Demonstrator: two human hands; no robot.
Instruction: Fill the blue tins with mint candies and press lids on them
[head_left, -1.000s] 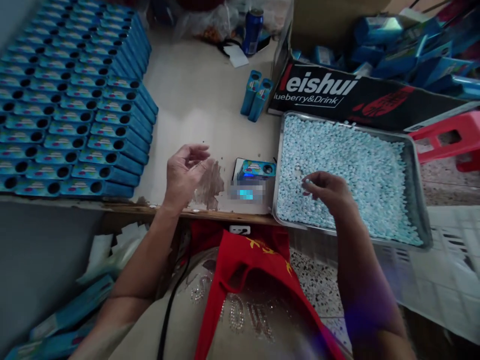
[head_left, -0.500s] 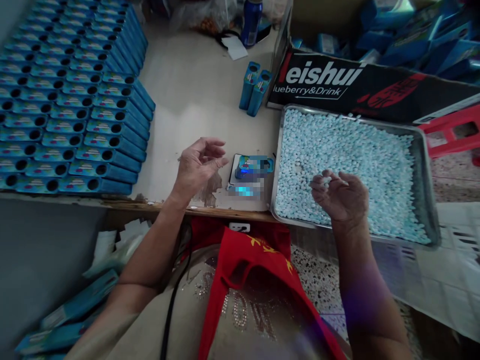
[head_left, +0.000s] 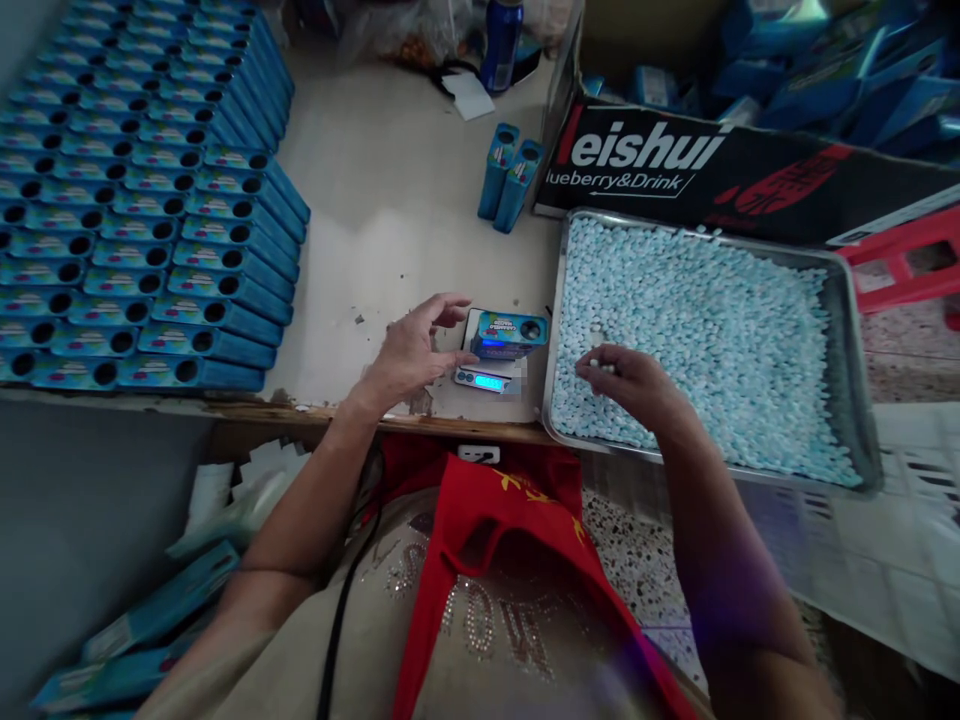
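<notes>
A blue box with a round hole in its top (head_left: 510,330) lies on a small digital scale (head_left: 469,379) whose display is lit. My left hand (head_left: 421,348) is just left of them, thumb and fingers apart, with nothing held between them. Over the left part of a metal tray (head_left: 862,400) full of pale blue and white pellets (head_left: 697,300), my right hand (head_left: 630,378) pinches a few pellets in its closed fingertips.
Rows of blue boxes (head_left: 150,220) fill the table's left side. Two more boxes (head_left: 510,180) stand behind the scale. A black carton (head_left: 735,180) holding blue packs is behind the tray. A blue can (head_left: 501,45) stands at the back.
My left hand has moved right, closer to the box and scale. My right hand has moved left over the pellets and turned from palm up to fingers pointing left.
</notes>
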